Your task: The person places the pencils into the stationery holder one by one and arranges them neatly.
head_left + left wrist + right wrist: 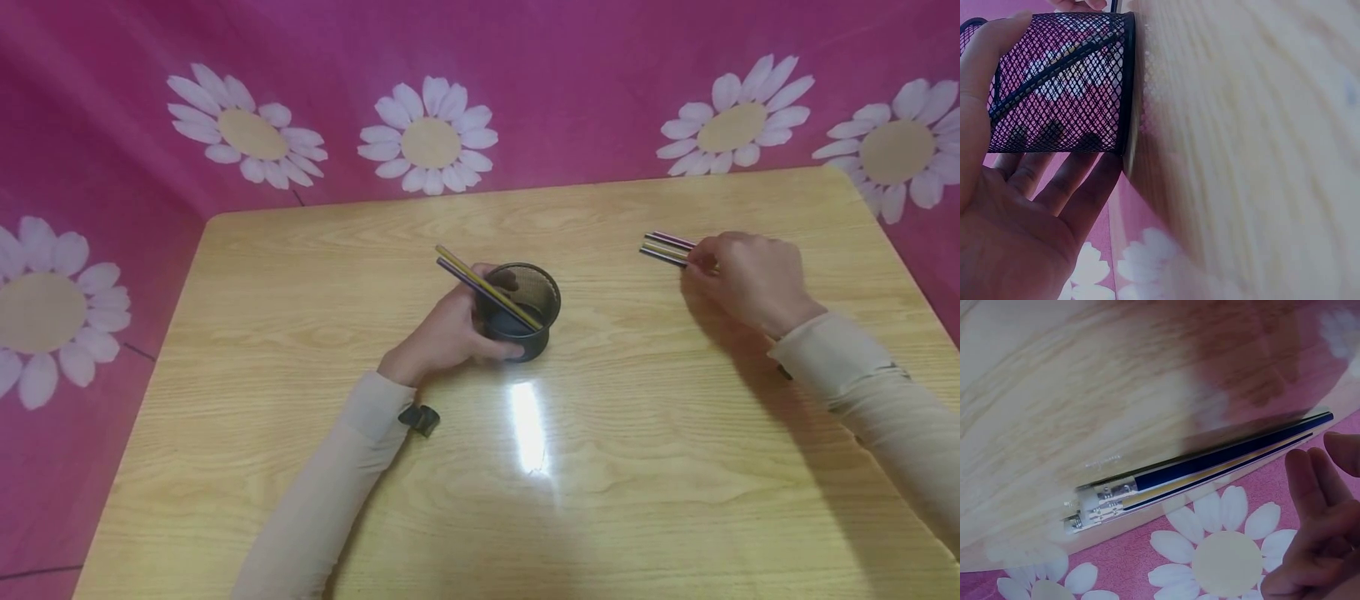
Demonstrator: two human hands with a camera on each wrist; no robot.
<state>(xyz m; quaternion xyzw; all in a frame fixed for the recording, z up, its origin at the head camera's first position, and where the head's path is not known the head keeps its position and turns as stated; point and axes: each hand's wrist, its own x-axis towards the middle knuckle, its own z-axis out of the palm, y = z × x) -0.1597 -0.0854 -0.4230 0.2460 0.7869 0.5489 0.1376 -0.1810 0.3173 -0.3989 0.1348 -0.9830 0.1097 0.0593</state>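
My left hand (450, 332) grips a black wire-mesh pencil cup (534, 343) near the table's middle. In the left wrist view the thumb lies along one side of the cup (1063, 81) and the fingers reach round the other. Two pencils (487, 287), one yellow and one dark, lean in it and stick out past its rim to the left. To the right, my right hand (756, 279) is over the end of several striped pencils lying side by side. The right wrist view shows these pencils (1210, 462) with white erasers, and a gap between the thumb and fingertips beside them.
The light wooden table (600, 500) carries a bright reflection in front of the cup. Behind it and to the left hangs a pink cloth (555, 92) with large white flowers. A dark strap piece (420, 419) is at the left cuff.
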